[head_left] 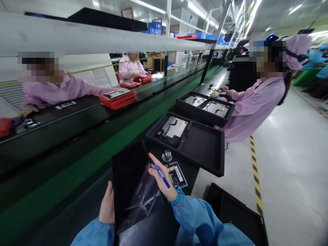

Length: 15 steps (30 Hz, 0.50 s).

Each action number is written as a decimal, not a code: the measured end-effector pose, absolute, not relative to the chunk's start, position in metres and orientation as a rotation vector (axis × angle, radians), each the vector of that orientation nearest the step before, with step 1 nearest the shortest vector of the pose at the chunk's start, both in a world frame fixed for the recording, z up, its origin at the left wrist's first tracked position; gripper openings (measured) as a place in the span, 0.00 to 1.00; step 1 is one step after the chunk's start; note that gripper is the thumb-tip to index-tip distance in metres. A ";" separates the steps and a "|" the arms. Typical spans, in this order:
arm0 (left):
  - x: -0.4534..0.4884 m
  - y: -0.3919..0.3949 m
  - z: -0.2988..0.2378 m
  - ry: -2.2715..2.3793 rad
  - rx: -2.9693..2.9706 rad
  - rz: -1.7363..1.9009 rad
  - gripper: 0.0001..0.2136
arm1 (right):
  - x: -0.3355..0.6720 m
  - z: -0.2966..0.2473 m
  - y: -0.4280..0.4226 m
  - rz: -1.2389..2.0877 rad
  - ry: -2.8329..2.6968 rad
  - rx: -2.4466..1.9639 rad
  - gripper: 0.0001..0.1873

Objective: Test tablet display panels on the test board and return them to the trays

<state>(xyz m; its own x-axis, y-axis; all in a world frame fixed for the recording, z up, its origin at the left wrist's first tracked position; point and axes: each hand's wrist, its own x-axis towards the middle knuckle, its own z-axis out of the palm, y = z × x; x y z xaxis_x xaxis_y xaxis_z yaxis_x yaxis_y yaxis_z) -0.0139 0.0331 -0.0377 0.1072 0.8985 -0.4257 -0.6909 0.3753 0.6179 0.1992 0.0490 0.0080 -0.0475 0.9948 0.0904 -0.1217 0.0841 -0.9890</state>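
A dark, glossy flat panel, like a display screen, is tilted up in front of me. My left hand grips its left edge, with the fingers hidden behind it. Wrinkled clear film shows over its lower right part, loose from the surface in places. At the panel's upper right edge is my right hand, closed around a blue pen. Whether its fingertips also pinch the film is unclear. Just beyond this hand lie a labelled black-and-white card and a small metal item.
A black tray with one silver-backed panel sits ahead; another tray holds two. A further black tray is low at right. A co-worker sits at right; two more work across the green conveyor, near red stacks.
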 end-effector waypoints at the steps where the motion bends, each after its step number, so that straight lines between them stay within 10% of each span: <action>1: -0.019 0.034 -0.043 0.798 0.280 1.173 0.27 | 0.195 0.005 0.048 1.238 -1.244 -1.024 0.34; 15: -0.001 0.043 0.028 1.437 -0.100 1.299 0.19 | 0.291 -0.030 0.060 0.096 -1.763 -1.413 0.07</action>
<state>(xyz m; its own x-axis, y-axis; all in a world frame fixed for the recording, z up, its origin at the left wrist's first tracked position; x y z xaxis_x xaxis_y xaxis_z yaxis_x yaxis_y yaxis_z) -0.0014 0.0433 0.0279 -0.3572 0.5724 -0.7380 -0.6765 0.3862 0.6270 0.2906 0.0596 -0.0302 0.0020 0.8300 0.5577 0.7649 0.3580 -0.5356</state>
